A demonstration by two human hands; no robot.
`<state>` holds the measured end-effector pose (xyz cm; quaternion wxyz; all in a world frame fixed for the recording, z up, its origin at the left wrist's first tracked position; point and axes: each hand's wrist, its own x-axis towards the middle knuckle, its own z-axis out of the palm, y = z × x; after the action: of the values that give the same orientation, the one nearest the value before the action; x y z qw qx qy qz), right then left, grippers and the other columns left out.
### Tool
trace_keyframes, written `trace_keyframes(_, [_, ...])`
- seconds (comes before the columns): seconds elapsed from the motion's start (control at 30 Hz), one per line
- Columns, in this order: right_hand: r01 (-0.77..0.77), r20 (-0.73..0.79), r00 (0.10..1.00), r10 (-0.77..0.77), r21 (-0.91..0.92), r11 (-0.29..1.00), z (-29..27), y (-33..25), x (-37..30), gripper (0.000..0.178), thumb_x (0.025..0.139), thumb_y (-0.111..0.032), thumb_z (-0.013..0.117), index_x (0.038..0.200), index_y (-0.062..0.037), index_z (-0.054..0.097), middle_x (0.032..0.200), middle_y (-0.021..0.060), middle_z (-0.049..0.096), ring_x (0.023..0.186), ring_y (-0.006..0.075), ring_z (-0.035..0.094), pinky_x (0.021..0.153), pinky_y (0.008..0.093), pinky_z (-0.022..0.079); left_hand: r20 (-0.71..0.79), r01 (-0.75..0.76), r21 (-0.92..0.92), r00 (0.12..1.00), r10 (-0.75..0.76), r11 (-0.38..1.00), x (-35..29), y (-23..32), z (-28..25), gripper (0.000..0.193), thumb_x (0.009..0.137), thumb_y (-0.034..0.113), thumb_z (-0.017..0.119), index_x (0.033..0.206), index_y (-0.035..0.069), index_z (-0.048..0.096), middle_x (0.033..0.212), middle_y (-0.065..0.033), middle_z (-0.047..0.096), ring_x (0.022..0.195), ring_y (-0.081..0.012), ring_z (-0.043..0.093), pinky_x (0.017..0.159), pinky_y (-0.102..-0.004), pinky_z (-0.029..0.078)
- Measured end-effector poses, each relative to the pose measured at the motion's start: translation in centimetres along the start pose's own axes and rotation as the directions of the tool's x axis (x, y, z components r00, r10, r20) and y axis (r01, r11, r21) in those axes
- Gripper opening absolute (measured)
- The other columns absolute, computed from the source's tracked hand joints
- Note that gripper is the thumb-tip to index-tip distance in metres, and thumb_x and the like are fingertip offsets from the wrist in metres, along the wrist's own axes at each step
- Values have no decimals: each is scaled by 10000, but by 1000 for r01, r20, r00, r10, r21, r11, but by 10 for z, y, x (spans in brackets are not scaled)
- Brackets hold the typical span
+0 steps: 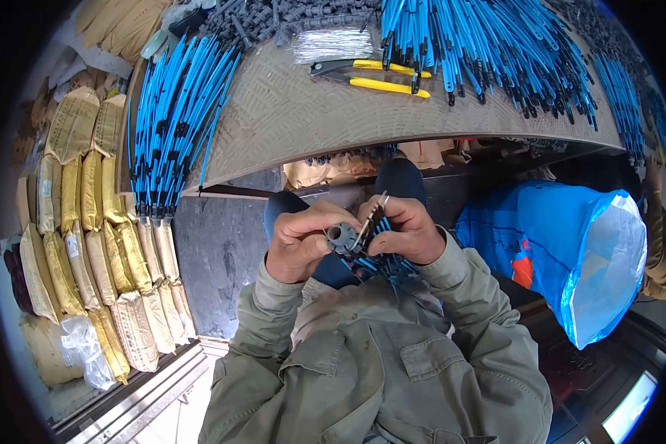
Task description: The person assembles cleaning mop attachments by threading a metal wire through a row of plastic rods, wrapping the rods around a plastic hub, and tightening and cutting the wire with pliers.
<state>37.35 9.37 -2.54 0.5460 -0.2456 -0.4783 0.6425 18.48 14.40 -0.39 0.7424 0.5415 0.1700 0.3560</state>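
Above my lap, my left hand [302,240] is closed, thumb and fingers pinching a grey plastic tubular fitting [341,236] whose round open end faces up. Close beside it, my right hand [407,228] is closed around a bundle of blue rods with black ends [383,260]. The bundle hangs down over my lap, and its upper black ends stick out between the two hands, touching or nearly touching the fitting. A thin pale strip [364,231] runs up by my right fingertips; I cannot tell what it is.
Yellow-handled cutters [388,78] and thin white strips [333,46] lie on the table [288,118]. Blue rods lie left [181,118] and right [488,52], with grey fittings [274,22] behind. Packed sacks [89,259] are stacked left; an open blue bag [547,244] stands right.
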Motion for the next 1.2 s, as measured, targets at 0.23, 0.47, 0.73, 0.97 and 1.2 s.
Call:
trace_keyframes(0.23, [-25,71,997,13,171,985,5,3,-2,271,752,-180,727,890,-30,548,874,15,528,814,89,484,730,237,381,105,38,28,994,-41,999,-4,10,-1,396,798,268,676,1006,-66,634,944,-124,606,843,-173,561,757,-283,437])
trace_keyframes(0.47, [-56,84,995,45,134,989,11,2,1,335,698,-121,770,903,-38,518,870,5,518,811,87,479,734,237,380,98,42,-15,994,-40,999,-9,8,-5,372,801,251,677,1003,-58,633,925,-114,605,834,-169,564,751,-281,443])
trace_keyframes(0.73, [-54,72,996,47,92,994,13,4,-2,320,707,-101,764,904,-31,523,867,3,525,803,82,479,729,235,383,88,5,-71,996,1,997,-9,1,-6,363,799,248,683,991,-55,628,921,-123,603,820,-167,575,721,-273,465])
trace_keyframes(0.97, [-20,29,999,18,79,997,7,6,-6,264,741,-111,737,889,-16,540,848,23,539,771,89,483,698,232,384,79,12,-121,997,-2,993,-7,-7,-7,362,796,237,683,999,-57,628,952,-153,607,817,-191,589,719,-283,481])
trace_keyframes(1.2, [126,60,991,-122,-64,990,-3,10,-8,194,796,-146,685,849,-6,561,761,24,528,692,83,463,613,242,372,23,-49,-161,998,53,986,-3,-13,0,360,793,247,683,992,-50,638,962,-160,623,848,-205,592,763,-299,469])
